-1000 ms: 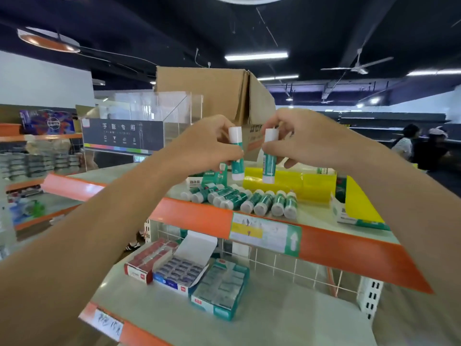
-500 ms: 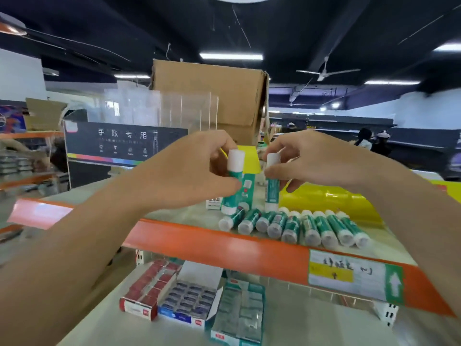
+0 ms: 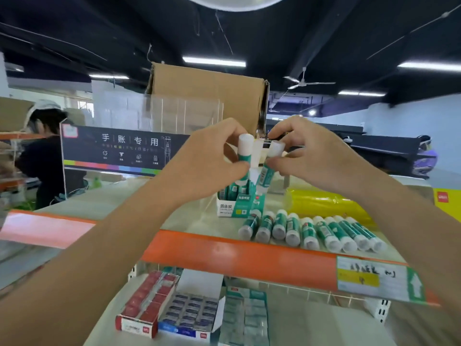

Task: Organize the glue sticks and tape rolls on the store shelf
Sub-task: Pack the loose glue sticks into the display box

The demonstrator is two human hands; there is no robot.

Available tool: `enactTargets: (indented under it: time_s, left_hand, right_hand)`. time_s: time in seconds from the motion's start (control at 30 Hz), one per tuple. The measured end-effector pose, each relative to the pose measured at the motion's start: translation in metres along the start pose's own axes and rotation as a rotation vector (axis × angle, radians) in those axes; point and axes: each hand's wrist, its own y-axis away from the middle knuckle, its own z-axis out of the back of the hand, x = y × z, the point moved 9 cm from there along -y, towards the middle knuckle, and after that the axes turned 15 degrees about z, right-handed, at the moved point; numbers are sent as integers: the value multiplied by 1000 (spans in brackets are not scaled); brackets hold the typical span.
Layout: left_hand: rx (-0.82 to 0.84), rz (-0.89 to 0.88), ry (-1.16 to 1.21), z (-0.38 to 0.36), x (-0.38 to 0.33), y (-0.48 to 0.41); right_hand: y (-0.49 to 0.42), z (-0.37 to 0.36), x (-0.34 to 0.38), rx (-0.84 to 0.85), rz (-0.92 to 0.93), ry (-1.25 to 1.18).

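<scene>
We extend both forearms forward and upward. Our left hand [image 3: 209,161] pinches glue stick 1 [image 3: 245,144]; our right hand [image 3: 319,158] pinches glue stick 2 [image 3: 276,149], fingers curled.

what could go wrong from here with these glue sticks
The loose glue sticks lie on their sides at the shelf's orange front edge; a brush from a forearm might send some over. The left hand pinches one stick, the right hand a second stick, above the display box, which looks light and could tip if they're pushed in.
</scene>
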Motion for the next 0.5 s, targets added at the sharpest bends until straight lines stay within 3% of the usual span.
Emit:
enactTargets:
  time_s: [0.3,0.5]
  left_hand:
    - [-88,18,54,2,20,-25]
    - [-110,49,17,2,23,-32]
  right_hand:
    - [-15,-18,14,-34,114,134]
    - [-24,-27,-12,15,49,192]
